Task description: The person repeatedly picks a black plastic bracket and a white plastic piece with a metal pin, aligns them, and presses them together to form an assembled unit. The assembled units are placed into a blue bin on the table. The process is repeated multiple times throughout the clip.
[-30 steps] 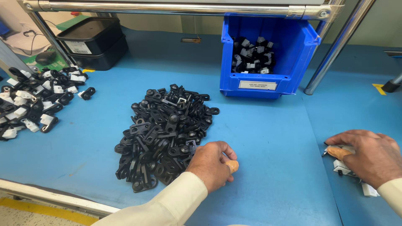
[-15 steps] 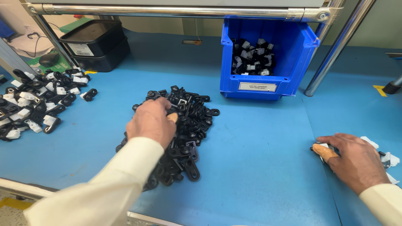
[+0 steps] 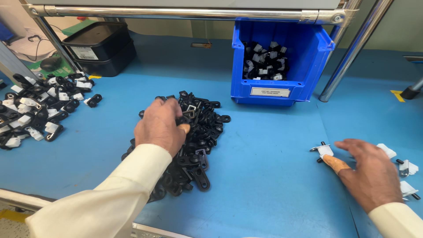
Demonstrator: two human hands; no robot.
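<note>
A heap of black plastic clips lies in the middle of the blue table. My left hand rests on the heap's far left part, fingers curled down, the taped thumb pinched against a black clip. My right hand lies palm down at the right, fingers spread. Its taped thumb touches a small white piece with a metal pin. More white pieces lie around the fingers, partly hidden by the hand.
A blue bin holding black-and-white parts stands at the back. Stacked black trays sit at the back left. A spread of black-and-white parts covers the left side. A slanted metal post rises right of the bin.
My left hand moved from the heap's near right edge up to its far side and closed its fingers there. My right hand shifted slightly left and flattened over the white pieces.
</note>
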